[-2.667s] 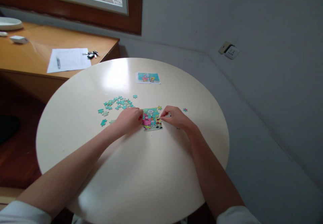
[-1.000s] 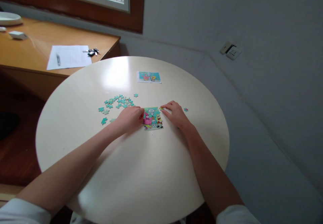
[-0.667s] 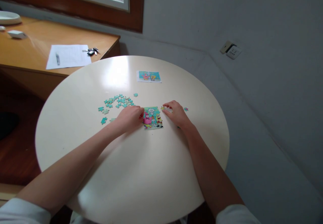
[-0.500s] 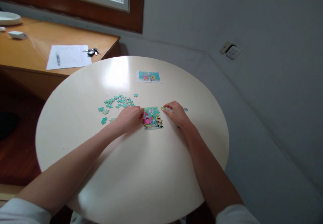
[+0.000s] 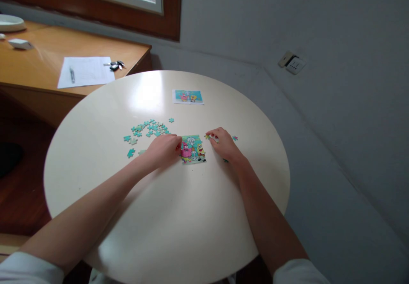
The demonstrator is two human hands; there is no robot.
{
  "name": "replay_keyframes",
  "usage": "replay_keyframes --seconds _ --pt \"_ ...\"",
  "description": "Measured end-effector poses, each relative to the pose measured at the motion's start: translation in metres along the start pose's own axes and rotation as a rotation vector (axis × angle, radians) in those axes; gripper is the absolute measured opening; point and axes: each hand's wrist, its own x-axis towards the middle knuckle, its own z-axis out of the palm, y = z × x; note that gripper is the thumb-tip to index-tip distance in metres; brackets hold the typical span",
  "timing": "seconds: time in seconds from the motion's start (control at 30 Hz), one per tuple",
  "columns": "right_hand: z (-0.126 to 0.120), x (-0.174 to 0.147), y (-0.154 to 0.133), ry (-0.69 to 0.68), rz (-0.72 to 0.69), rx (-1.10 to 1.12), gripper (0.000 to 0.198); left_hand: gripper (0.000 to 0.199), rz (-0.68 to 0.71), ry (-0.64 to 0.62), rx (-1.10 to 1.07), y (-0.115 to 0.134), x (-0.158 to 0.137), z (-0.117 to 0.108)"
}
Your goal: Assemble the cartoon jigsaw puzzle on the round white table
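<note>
A partly assembled jigsaw puzzle (image 5: 193,149) with cartoon figures lies flat on the round white table. My left hand (image 5: 164,148) rests at its left edge, fingers curled closed; whatever they might hold is hidden behind them. To the puzzle's right, my right hand (image 5: 223,142) has thumb and fingertips closed on a small yellowish puzzle piece (image 5: 207,137) just off the upper right edge. A pink and blue loose piece (image 5: 235,138) lies to the right of that hand, and a dark green piece (image 5: 226,160) is partly covered below it.
Several teal loose pieces (image 5: 153,128) are scattered left of the puzzle. A folded picture sheet (image 5: 188,97) lies farther back on the white table (image 5: 179,215). On the wooden desk (image 5: 96,47) at left are paper (image 5: 87,73) and keys (image 5: 116,65). A wall (image 5: 319,147) borders the right side.
Almost nothing differs. The view has shifted very slightly, and both hands keep their places beside the puzzle, the right fingertips still at the yellowish piece.
</note>
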Motion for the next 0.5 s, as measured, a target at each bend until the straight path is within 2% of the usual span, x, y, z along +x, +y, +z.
replay_keyframes --seconds 0.1,0.27,0.5 --pt "-0.0022 -0.0008 -0.0029 -0.01 0.011 0.012 0.03 0.012 0.003 0.005 -0.005 0.0002 -0.0002 -0.0005" --pt "-0.0049 -0.0017 -0.0062 -0.009 0.008 0.011 0.018 0.014 0.007 0.013 -0.013 -0.0004 -0.0001 0.0001" --pt "-0.0005 0.0001 0.0008 0.056 0.019 0.022 0.015 0.015 -0.004 0.001 -0.014 0.0002 0.0 -0.0003"
